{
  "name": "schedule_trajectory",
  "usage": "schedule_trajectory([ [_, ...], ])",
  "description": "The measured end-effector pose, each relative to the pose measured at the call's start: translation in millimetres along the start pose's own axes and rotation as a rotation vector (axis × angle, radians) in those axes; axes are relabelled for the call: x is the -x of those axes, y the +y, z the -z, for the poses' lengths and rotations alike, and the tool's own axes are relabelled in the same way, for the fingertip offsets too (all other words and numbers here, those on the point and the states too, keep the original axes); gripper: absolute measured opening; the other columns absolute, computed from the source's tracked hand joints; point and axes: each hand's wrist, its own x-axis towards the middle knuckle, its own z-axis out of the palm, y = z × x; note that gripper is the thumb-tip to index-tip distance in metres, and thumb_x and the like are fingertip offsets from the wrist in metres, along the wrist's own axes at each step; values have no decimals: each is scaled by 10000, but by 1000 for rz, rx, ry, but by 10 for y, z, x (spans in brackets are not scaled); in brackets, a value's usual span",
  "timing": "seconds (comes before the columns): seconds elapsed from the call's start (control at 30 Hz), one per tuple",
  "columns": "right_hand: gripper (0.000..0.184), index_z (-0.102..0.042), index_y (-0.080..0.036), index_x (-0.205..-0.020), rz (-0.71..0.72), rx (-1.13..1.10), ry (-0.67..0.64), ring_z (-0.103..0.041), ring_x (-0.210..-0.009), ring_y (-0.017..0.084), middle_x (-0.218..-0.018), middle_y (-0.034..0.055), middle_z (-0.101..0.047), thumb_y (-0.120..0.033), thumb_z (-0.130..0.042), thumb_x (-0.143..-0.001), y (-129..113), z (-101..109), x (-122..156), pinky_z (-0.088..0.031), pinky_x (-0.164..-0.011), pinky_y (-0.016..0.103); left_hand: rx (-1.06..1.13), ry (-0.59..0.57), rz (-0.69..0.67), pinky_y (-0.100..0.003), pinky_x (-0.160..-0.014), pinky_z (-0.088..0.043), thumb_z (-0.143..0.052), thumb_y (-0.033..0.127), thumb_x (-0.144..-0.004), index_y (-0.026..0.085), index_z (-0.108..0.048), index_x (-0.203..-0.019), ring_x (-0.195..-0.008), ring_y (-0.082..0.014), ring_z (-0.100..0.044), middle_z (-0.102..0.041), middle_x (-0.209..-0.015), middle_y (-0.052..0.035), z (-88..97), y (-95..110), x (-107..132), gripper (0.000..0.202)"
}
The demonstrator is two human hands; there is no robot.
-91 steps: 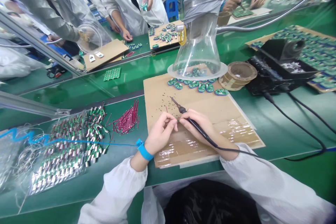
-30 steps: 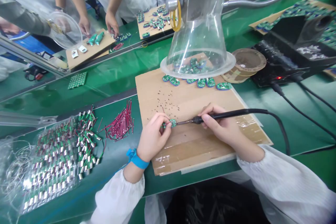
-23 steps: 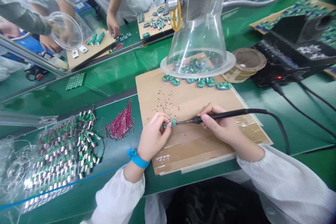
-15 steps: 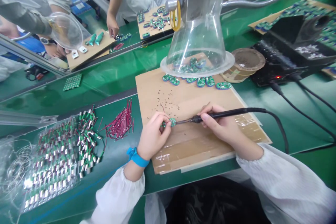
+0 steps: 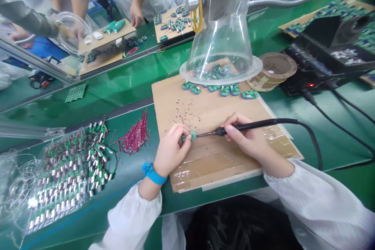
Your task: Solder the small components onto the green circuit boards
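Left hand (image 5: pixel 170 150) low on the cardboard sheet (image 5: pixel 178 103), thumb and fingertips (image 5: pixel 183 134) clamped on a small green circuit board (image 5: pixel 192 135). Board just past the fingertips, on the side toward the right hand, held above or against the cardboard; gap beneath too small to tell. Right hand (image 5: pixel 249 138) closed around the black handle of a soldering iron (image 5: pixel 243 126), well apart from the left hand. Iron tip between the hands, at the board's right edge; contact too small to tell.

Blue wrist strap (image 5: pixel 154 177) on the left wrist. Row of finished green boards (image 5: pixel 224 90) along the cardboard's far edge, partly beneath the rim of a clear plastic fume hood (image 5: pixel 222 35). Dark solder specks (image 5: pixel 184 111) scattered across the cardboard. Bundle of red wires (image 5: pixel 134 138) and a plastic bag of wired components (image 5: pixel 63 175) to the left. Soldering station (image 5: pixel 325 66) and round tip-cleaning pot (image 5: pixel 271 72) to the far right. Co-worker's hand (image 5: pixel 136 13) across the bench, beside another tray of boards (image 5: pixel 174 25).
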Motion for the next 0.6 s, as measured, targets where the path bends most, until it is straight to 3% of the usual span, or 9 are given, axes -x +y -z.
schedule_trajectory([
  [0.6,175,-630,-248,-915,29,94,-3,-596,-639,166,-779,19,-631,-406,-614,-991,-23,10,-9,-470,-589,319,-6,-19,4,-292,-846,-472,-546,159,-983,216,-539,-908,-960,-172,-633,-641,-1083,-25,3,-20,2,95],
])
